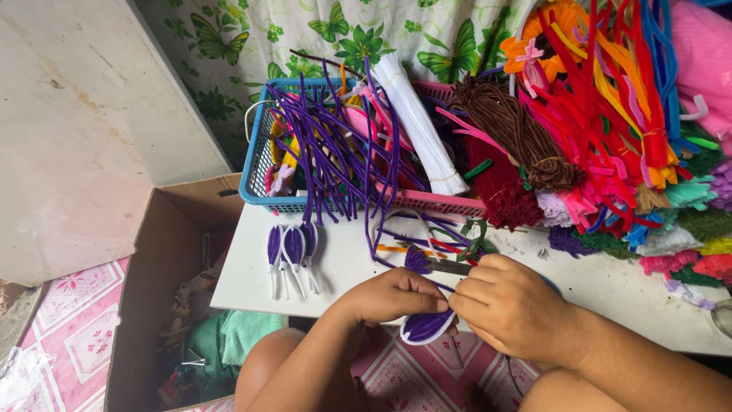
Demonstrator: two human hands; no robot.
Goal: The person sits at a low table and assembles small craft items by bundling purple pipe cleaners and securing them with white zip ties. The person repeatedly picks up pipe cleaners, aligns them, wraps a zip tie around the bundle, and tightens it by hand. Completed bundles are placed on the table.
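Observation:
My left hand [396, 296] and my right hand [507, 305] meet over the front edge of a white table [343, 267]. Together they pinch a purple petal shape with a white rim [425, 326], made of fuzzy craft wire. A purple wire strand runs up from my fingers. Just beyond my hands lie metal scissors [448, 266] next to a small purple tuft [416, 260]. Three finished purple petals with white stems [292, 252] lie on the table to the left.
A blue basket [258, 164] holds long purple wires [335, 145] and a white bundle [419, 126]. Beside it sit a pink basket [446, 202], a brown bundle [518, 130] and heaps of coloured craft wire [618, 114]. An open cardboard box [164, 259] stands at the left.

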